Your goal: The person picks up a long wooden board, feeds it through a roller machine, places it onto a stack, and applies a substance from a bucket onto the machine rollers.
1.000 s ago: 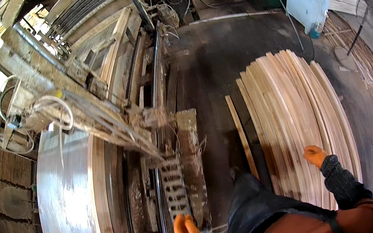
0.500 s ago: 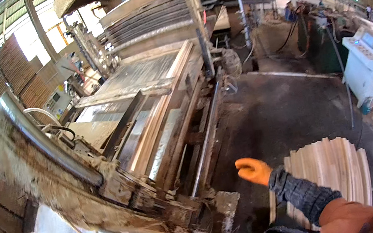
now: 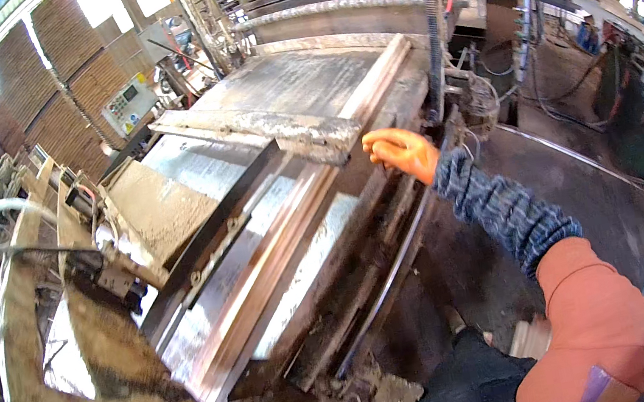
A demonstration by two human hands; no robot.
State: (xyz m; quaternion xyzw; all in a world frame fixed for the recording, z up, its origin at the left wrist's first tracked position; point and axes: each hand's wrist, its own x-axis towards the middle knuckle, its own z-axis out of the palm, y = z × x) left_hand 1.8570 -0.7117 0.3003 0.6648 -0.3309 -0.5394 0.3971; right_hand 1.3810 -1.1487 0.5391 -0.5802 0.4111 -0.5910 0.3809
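Right hand (image 3: 404, 155), orange-gloved, half-uncurled, near long wooden strips (image 3: 267, 272); left of the hands out of view, state unclear

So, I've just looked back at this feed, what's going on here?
A person in orange work sleeves is at a large machine. Their gloved right hand is out over the machine's near side, close to the long wooden strips that lie along the metal bed. No object shows in that hand, and I can't tell whether it touches anything. The left hand is out of view. A dusty beam lies across the bed.
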